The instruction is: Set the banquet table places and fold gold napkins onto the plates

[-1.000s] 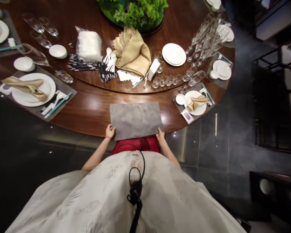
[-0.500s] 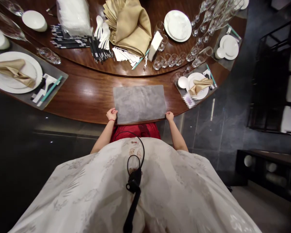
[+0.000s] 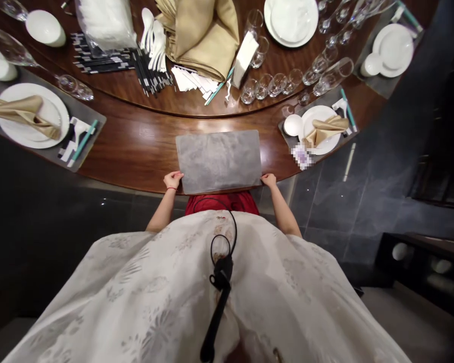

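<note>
Since you face the edge of the round wooden table (image 3: 136, 148), it fills the upper part of your view, and dark grey floor tiles (image 3: 333, 212) lie beyond its rim. A pale patterned gown (image 3: 136, 287) covers your body, with a red garment (image 3: 221, 203) showing at its top and a black cable (image 3: 220, 282) hanging down its front.

On the inner wooden turntable (image 3: 155, 103) there are a folded gold napkin pile (image 3: 200, 35), a bundle of chopsticks (image 3: 151, 75) and a row of small glasses (image 3: 263, 86). Near your right side, a white plate (image 3: 313, 113) with a folded napkin stands on a grey mat.

The grey placemat (image 3: 218, 161) lies flat on the table directly before you, and its near edge is at the table rim. Your left hand (image 3: 173, 179) touches the near edge of it, with the fingers slightly apart. Your right hand (image 3: 268, 180) is at the near right corner, with the fingertips against the edge. For both hands, you cannot tell if the fingers really pinch the mat.
</note>
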`<state>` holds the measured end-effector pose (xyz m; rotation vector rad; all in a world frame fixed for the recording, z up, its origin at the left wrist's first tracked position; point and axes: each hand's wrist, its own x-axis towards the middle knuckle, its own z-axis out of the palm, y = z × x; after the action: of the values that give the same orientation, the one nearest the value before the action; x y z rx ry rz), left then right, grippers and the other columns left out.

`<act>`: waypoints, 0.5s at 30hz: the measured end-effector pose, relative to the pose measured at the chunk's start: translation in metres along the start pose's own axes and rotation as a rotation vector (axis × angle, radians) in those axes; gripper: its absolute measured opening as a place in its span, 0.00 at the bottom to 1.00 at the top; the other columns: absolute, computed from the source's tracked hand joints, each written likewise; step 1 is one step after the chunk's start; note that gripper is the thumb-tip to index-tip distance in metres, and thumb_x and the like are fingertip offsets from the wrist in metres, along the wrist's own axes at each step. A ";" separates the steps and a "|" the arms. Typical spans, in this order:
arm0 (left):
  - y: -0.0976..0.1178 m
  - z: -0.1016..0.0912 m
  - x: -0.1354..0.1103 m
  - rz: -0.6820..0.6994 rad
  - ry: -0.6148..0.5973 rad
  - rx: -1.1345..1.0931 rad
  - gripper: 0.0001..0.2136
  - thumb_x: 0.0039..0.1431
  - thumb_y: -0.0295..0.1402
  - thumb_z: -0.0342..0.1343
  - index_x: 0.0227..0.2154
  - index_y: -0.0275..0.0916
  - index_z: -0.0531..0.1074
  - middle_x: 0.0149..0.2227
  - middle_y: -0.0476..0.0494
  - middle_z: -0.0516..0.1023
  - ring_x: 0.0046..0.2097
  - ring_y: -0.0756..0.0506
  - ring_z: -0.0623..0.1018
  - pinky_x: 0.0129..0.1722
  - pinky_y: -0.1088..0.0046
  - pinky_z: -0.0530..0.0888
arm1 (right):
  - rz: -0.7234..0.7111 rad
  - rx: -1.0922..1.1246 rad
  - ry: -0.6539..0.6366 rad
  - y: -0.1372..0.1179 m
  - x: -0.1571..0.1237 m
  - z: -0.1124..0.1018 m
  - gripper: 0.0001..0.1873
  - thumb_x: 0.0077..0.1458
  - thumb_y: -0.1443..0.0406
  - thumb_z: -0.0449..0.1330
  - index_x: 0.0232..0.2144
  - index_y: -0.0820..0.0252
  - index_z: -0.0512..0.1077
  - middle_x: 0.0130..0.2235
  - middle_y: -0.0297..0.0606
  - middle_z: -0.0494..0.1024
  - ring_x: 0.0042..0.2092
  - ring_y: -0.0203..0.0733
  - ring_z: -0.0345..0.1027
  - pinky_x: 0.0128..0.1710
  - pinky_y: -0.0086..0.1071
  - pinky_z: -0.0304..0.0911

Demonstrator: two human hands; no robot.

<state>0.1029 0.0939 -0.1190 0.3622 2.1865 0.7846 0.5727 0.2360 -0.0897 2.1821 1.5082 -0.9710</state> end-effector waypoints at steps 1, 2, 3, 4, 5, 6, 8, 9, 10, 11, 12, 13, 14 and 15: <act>0.000 -0.001 -0.003 -0.008 0.004 -0.008 0.09 0.44 0.25 0.65 0.31 0.31 0.75 0.31 0.41 0.80 0.37 0.47 0.79 0.49 0.67 0.76 | -0.008 -0.018 -0.025 -0.002 0.000 -0.003 0.06 0.47 0.69 0.64 0.29 0.64 0.80 0.35 0.49 0.83 0.46 0.48 0.77 0.49 0.31 0.67; 0.000 -0.003 -0.006 -0.012 0.006 -0.013 0.09 0.44 0.25 0.65 0.31 0.30 0.75 0.31 0.42 0.79 0.36 0.47 0.79 0.49 0.66 0.76 | -0.015 -0.032 -0.044 -0.004 0.000 -0.008 0.04 0.45 0.70 0.64 0.27 0.64 0.80 0.33 0.49 0.82 0.45 0.49 0.78 0.48 0.31 0.67; 0.001 -0.005 -0.010 -0.010 0.011 -0.015 0.10 0.43 0.25 0.66 0.31 0.30 0.75 0.30 0.42 0.79 0.36 0.47 0.78 0.49 0.66 0.76 | -0.025 -0.042 -0.062 -0.006 0.000 -0.015 0.01 0.43 0.71 0.66 0.24 0.64 0.78 0.31 0.48 0.82 0.44 0.50 0.78 0.46 0.32 0.68; 0.002 -0.006 -0.013 -0.010 0.028 -0.010 0.11 0.43 0.25 0.66 0.32 0.30 0.74 0.30 0.43 0.78 0.36 0.47 0.78 0.49 0.64 0.76 | -0.039 -0.039 -0.081 -0.010 0.002 -0.025 0.02 0.41 0.70 0.67 0.21 0.63 0.77 0.28 0.46 0.81 0.42 0.50 0.78 0.45 0.32 0.69; 0.004 -0.006 -0.015 -0.004 0.033 -0.002 0.12 0.42 0.26 0.66 0.33 0.30 0.74 0.30 0.43 0.78 0.36 0.46 0.78 0.49 0.63 0.76 | -0.066 -0.016 -0.103 -0.015 0.005 -0.038 0.05 0.40 0.70 0.68 0.19 0.63 0.75 0.25 0.43 0.79 0.39 0.49 0.78 0.42 0.32 0.69; 0.008 -0.004 -0.014 0.021 0.076 0.018 0.14 0.42 0.27 0.66 0.34 0.31 0.74 0.30 0.44 0.77 0.37 0.46 0.77 0.50 0.62 0.76 | -0.106 0.033 -0.127 -0.022 0.011 -0.054 0.07 0.40 0.69 0.70 0.18 0.62 0.74 0.23 0.40 0.78 0.36 0.47 0.78 0.40 0.31 0.70; 0.025 0.009 -0.007 0.129 0.236 0.090 0.17 0.44 0.33 0.67 0.38 0.32 0.74 0.35 0.43 0.76 0.40 0.44 0.77 0.52 0.58 0.75 | -0.201 0.217 -0.169 -0.047 0.035 -0.100 0.09 0.42 0.66 0.70 0.19 0.61 0.74 0.20 0.34 0.75 0.30 0.42 0.75 0.34 0.28 0.69; 0.039 0.021 0.000 0.185 0.294 0.099 0.17 0.47 0.34 0.65 0.40 0.32 0.74 0.38 0.41 0.75 0.42 0.43 0.77 0.52 0.58 0.74 | -0.255 0.344 -0.173 -0.066 0.053 -0.129 0.08 0.45 0.65 0.70 0.23 0.62 0.74 0.21 0.33 0.75 0.28 0.39 0.74 0.30 0.26 0.68; 0.057 0.036 0.008 0.234 0.336 0.092 0.18 0.50 0.35 0.63 0.43 0.33 0.73 0.42 0.39 0.74 0.45 0.42 0.76 0.52 0.58 0.74 | -0.310 0.482 -0.156 -0.088 0.073 -0.163 0.08 0.48 0.63 0.69 0.26 0.62 0.75 0.22 0.33 0.76 0.27 0.37 0.73 0.28 0.25 0.68; 0.079 0.054 0.015 0.269 0.353 0.063 0.18 0.52 0.35 0.61 0.45 0.33 0.72 0.45 0.37 0.73 0.48 0.41 0.76 0.52 0.58 0.75 | -0.359 0.621 -0.123 -0.114 0.097 -0.199 0.09 0.51 0.62 0.68 0.31 0.62 0.75 0.25 0.33 0.77 0.26 0.35 0.72 0.26 0.23 0.67; 0.102 0.073 0.022 0.285 0.356 0.016 0.19 0.54 0.34 0.60 0.48 0.33 0.70 0.48 0.35 0.71 0.50 0.41 0.75 0.51 0.60 0.75 | -0.414 0.751 -0.070 -0.142 0.124 -0.236 0.10 0.54 0.61 0.66 0.34 0.62 0.75 0.27 0.34 0.78 0.26 0.33 0.72 0.25 0.22 0.67; 0.126 0.095 0.027 0.286 0.354 -0.043 0.20 0.54 0.33 0.58 0.50 0.33 0.69 0.51 0.34 0.70 0.53 0.40 0.74 0.50 0.61 0.75 | -0.454 0.864 0.012 -0.170 0.152 -0.272 0.10 0.56 0.60 0.65 0.36 0.62 0.74 0.28 0.34 0.78 0.26 0.32 0.72 0.26 0.22 0.68; 0.148 0.116 0.029 0.279 0.353 -0.106 0.21 0.55 0.32 0.58 0.52 0.33 0.67 0.53 0.32 0.68 0.55 0.40 0.73 0.50 0.62 0.76 | -0.448 0.949 0.091 -0.198 0.181 -0.304 0.10 0.58 0.61 0.64 0.38 0.62 0.73 0.28 0.33 0.77 0.26 0.30 0.71 0.28 0.23 0.70; 0.168 0.137 0.028 0.273 0.359 -0.167 0.22 0.55 0.32 0.57 0.53 0.33 0.65 0.55 0.31 0.66 0.56 0.40 0.72 0.51 0.62 0.75 | -0.405 1.000 0.156 -0.222 0.210 -0.332 0.09 0.60 0.62 0.62 0.40 0.62 0.72 0.28 0.32 0.77 0.26 0.29 0.71 0.30 0.24 0.72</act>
<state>0.1876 0.2944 -0.0978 0.4703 2.4076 1.2572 0.5315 0.6688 0.0312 2.6363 1.8142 -2.0840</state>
